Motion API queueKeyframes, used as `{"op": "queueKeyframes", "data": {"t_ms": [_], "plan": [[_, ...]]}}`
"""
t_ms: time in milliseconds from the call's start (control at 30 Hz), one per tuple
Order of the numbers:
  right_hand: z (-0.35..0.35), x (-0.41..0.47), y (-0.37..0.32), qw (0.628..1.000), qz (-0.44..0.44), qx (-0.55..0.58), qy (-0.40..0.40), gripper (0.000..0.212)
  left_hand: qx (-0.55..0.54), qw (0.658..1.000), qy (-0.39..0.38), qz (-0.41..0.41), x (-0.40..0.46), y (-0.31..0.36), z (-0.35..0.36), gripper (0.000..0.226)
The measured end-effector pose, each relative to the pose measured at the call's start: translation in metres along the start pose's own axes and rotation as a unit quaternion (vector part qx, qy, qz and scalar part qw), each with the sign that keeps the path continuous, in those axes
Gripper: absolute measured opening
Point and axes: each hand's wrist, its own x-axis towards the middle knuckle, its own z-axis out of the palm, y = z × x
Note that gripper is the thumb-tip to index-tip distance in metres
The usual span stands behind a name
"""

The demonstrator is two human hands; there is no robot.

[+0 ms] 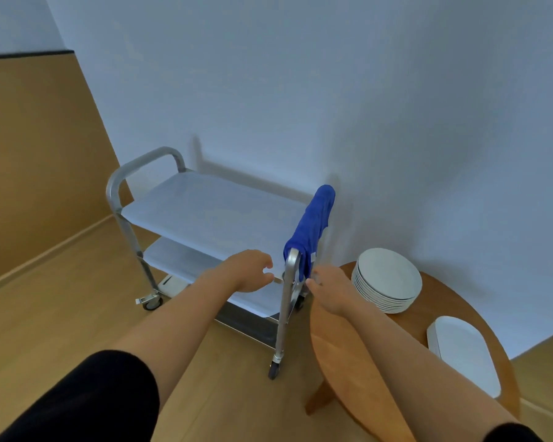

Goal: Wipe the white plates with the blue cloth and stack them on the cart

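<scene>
A blue cloth [313, 228] hangs over the near handle of a metal cart [205, 212] with white-lined shelves. A stack of several round white plates [387, 279] stands on a round wooden table [358, 362] to the right of the cart. My left hand [253, 271] hovers over the cart's top shelf, just left of the handle post, fingers loosely curled and holding nothing. My right hand [328, 290] reaches toward the lower end of the cloth, fingertips at its hem; whether it grips the cloth is hidden.
A stack of white rectangular dishes [463, 352] lies on the table's near right side. The cart stands on castors against a pale wall, with wooden floor [61, 298] to its left and front. A wood-panelled wall rises at the left.
</scene>
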Motion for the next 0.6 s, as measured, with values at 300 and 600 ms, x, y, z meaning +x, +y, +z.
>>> {"op": "queueKeyframes", "data": {"t_ms": [300,600], "plan": [[0.000,0.086,0.020,0.992,0.091,0.076,0.039,0.034,0.013,0.996,-0.056,0.063,0.126,-0.025,-0.014,0.042],[-0.003,0.201,0.015,0.974,0.185,0.110,0.072,0.020,0.059,0.982,-0.091,0.151,0.258,-0.062,-0.064,0.042]]}}
